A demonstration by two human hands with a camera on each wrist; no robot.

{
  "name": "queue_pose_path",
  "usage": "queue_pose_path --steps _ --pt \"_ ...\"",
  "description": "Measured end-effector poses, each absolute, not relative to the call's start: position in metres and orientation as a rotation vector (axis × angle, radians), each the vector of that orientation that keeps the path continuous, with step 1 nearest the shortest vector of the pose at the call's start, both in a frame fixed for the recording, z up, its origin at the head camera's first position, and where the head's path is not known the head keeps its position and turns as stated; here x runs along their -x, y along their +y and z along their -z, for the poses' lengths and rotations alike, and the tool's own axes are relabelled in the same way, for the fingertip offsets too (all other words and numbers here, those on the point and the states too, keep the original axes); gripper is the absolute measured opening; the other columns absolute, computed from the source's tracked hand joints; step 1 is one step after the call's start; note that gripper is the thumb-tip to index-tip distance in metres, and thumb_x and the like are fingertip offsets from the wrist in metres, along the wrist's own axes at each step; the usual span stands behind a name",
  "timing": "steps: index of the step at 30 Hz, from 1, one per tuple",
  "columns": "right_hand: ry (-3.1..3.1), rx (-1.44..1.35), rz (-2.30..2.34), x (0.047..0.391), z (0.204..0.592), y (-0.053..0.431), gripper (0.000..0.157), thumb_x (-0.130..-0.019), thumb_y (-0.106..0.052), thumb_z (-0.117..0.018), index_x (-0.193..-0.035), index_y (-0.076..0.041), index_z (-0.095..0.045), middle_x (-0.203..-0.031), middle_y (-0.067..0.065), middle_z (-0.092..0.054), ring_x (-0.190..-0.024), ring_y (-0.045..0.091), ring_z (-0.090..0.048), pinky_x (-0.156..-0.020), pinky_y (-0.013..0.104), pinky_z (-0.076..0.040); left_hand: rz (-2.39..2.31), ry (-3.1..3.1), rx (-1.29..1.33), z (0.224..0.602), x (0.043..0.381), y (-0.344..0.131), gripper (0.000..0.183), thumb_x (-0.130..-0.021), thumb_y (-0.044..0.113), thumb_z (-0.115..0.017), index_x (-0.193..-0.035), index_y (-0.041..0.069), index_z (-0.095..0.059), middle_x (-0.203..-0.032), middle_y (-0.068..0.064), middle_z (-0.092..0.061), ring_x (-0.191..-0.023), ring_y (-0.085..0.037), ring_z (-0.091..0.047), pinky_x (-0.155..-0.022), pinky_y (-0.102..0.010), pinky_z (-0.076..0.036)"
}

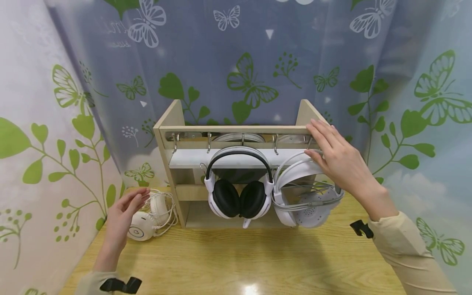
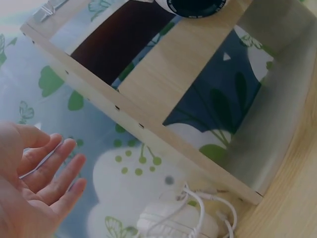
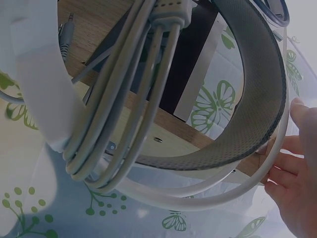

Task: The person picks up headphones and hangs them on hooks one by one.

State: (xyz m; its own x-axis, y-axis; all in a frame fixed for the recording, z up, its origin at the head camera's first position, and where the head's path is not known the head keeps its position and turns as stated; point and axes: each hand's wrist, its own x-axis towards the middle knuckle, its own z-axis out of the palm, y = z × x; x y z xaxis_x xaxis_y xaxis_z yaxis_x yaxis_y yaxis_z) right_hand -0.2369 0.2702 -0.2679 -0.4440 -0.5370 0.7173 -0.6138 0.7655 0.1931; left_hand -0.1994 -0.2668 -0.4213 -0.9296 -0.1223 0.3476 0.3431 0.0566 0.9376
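Observation:
In the head view, my right hand (image 1: 337,157) lies at the rack's upper right corner, its fairly straight fingers over the rail (image 1: 236,130) and its thumb by the headband of the white headphones (image 1: 311,211). These hang at the right end, a bundled grey cable looped over them. From the right wrist view, the fingertips (image 3: 280,163) are right at the band's outer edge. White headphones with black ear pads (image 1: 239,198) hang at the middle hook. My left hand (image 1: 121,217), relaxed and holding nothing, is beside another white pair (image 1: 145,223) with a loose white cable, left of the rack.
The wooden rack (image 1: 167,164) stands at the back of the wood-grain table (image 1: 221,262), with metal hooks (image 1: 209,142) along its front rail and a white shelf (image 1: 189,158) behind. Patterned cloth (image 1: 206,53) hangs behind and along both sides.

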Motion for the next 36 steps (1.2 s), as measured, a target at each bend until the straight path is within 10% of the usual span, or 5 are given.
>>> queue_pose_path --steps 23,29,36 --pt "-2.152 -0.851 -0.129 0.237 0.269 0.271 0.071 -0.108 -0.052 -0.028 -0.153 0.001 -0.04 -0.156 0.021 -0.041 -0.144 0.037 -0.039 -0.121 0.048 -0.028 1.581 -2.291 0.035 0.454 0.199 -0.285 0.04 -0.106 0.022 -0.056 -0.136 -0.005 -0.059 -0.115 0.026 -0.065 -0.107 0.018 -0.056 -0.089 -0.004 -0.043" --pt "-2.15 -0.854 -0.128 0.237 0.269 0.271 0.071 -0.108 -0.052 -0.028 -0.153 0.001 -0.04 -0.156 0.021 -0.042 -0.144 0.037 -0.04 -0.121 0.048 -0.028 1.452 -2.388 0.017 0.457 0.198 -0.286 0.038 -0.107 0.022 -0.055 -0.137 0.0 -0.061 -0.123 0.011 -0.066 -0.104 0.021 -0.051 -0.087 -0.004 -0.043" --pt "-2.143 -0.855 -0.129 0.237 0.269 0.27 0.07 -0.108 -0.051 -0.029 -0.153 0.002 -0.04 -0.156 0.022 -0.042 -0.144 0.038 -0.04 -0.121 0.048 -0.029 1.321 -2.453 0.002 0.457 0.2 -0.288 0.039 -0.106 0.026 -0.057 -0.135 0.0 -0.062 -0.137 -0.023 -0.06 -0.135 -0.028 -0.046 -0.111 -0.059 -0.035"
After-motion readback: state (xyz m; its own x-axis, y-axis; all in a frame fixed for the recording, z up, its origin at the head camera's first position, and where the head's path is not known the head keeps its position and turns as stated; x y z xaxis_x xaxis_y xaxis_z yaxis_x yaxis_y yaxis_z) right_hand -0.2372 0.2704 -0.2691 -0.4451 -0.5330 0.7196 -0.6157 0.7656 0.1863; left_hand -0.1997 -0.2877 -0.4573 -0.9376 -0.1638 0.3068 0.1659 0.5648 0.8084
